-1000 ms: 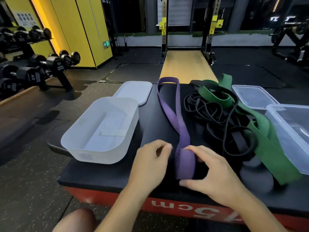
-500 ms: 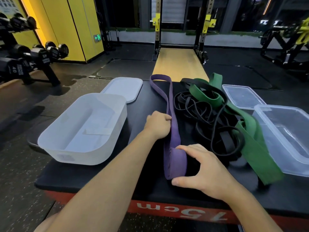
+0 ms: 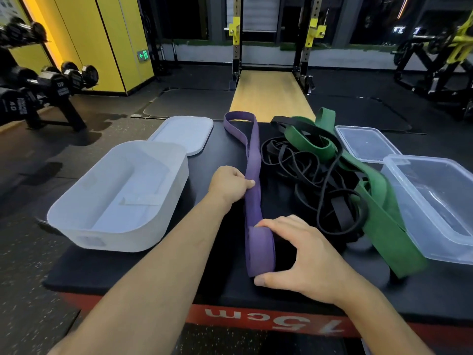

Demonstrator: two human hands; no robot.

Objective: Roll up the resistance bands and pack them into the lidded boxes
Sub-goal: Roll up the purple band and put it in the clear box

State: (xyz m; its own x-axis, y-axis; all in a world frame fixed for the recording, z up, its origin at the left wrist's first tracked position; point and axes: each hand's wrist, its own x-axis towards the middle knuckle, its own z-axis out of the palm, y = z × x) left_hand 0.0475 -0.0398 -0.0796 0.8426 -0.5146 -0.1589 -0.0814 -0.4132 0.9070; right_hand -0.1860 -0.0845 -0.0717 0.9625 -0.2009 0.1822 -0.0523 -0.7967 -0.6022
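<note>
The right hand is nearest. It grasps the roll begun at the near end of the purple band, with the thumb at the roll's near edge and the fingers curled over its top. Just beyond those fingers the band runs flat across the black platform. Farther along, the left hand pinches the band's left edge with curled fingers and thumb, apparently keeping it straight. Past the left fingers the band's far loop lies at the platform's far edge.

Left of the left fingers the white box stands open with nothing visible inside, and its lid lies beyond it. Right of the right fingers is a tangle of black bands with the green band draped through it, and none of these are rolled. Farther right the clear box stands open and looks unfilled, with the clear lid beyond it.

The task looks to be at an early stage. One band has only a few turns rolled, with most of its length to go. The other bands need untangling and rolling, nothing is packed, and both lids are off.
</note>
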